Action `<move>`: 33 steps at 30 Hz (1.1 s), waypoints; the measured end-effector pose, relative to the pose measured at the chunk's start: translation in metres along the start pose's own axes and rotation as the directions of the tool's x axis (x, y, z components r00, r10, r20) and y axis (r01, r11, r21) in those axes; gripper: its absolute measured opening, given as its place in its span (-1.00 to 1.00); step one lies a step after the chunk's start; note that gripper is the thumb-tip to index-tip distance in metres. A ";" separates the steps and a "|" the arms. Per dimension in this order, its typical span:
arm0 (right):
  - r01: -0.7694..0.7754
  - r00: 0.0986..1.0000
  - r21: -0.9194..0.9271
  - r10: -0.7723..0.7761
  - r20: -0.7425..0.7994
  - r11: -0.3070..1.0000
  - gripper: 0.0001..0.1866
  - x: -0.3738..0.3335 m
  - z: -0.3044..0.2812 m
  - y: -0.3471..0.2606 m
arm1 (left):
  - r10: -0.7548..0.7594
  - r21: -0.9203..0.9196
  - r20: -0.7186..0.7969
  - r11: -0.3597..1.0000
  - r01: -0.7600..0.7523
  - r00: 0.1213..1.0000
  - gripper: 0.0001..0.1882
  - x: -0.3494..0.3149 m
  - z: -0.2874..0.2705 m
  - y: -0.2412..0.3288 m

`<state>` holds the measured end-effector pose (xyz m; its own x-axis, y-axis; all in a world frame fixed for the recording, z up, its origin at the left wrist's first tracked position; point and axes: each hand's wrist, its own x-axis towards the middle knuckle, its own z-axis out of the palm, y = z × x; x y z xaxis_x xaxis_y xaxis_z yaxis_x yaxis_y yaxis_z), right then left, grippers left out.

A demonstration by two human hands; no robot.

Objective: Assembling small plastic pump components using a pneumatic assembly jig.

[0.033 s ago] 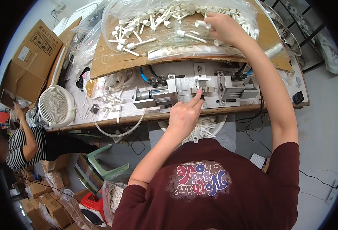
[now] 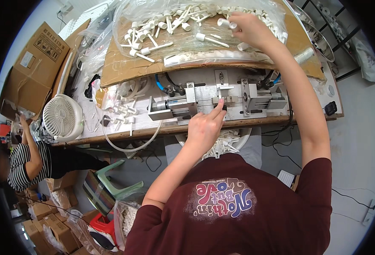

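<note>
My left hand (image 2: pixel 205 129) reaches to the metal clamping fixture (image 2: pixel 227 102), its index finger stretched out and the tip touching the middle block. The other fingers are curled under, and no held thing shows there. Over the cardboard, my right hand (image 2: pixel 252 30) is closed on a white plastic cap-ended stick (image 2: pixel 233 26); its stem is mostly hidden by the fingers. Another white cap (image 2: pixel 222 22) shows right beside it, and I cannot tell whether that one is held too. Many like pieces (image 2: pixel 153 27) lie heaped in the clear plastic bag around this hand.
A brown cardboard sheet (image 2: pixel 123 70) carries the heap behind the fixture. A white fan (image 2: pixel 63 115) and loose white pieces (image 2: pixel 125 111) are on the left. A bowl of white pieces (image 2: pixel 225 142) rests at my lap. Farther left, a person in a striped shirt (image 2: pixel 30 159) works.
My right hand has shifted slightly, with the white cap at its fingertips. The left hand stays on the fixture. The other person's arm at the left has moved a little.
</note>
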<state>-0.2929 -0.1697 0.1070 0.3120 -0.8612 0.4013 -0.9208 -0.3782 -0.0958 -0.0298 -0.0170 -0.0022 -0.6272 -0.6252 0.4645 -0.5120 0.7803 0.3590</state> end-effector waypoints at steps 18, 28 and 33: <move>-0.371 0.816 0.904 0.391 0.427 -0.213 -0.76 -0.117 -0.023 -0.105 | -0.351 -0.667 -0.198 0.733 0.137 0.915 -0.37 0.019 -0.040 0.022; -0.291 0.717 0.885 0.530 0.453 -0.363 -0.76 -0.155 -0.001 -0.123 | -0.245 -0.625 -0.094 0.769 0.134 0.965 -0.57 -0.003 -0.054 0.018; -0.323 0.687 0.939 0.654 0.317 -0.116 -0.80 -0.169 0.000 -0.132 | -0.190 -0.313 -0.084 0.937 0.155 0.978 -0.64 -0.014 -0.021 0.008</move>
<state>-0.2239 0.0260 0.0517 -0.3136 -0.9465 -0.0755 0.2262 0.0028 -0.9741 -0.0127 -0.0019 0.0112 -0.4669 -0.7588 0.4541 -0.3935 0.6381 0.6618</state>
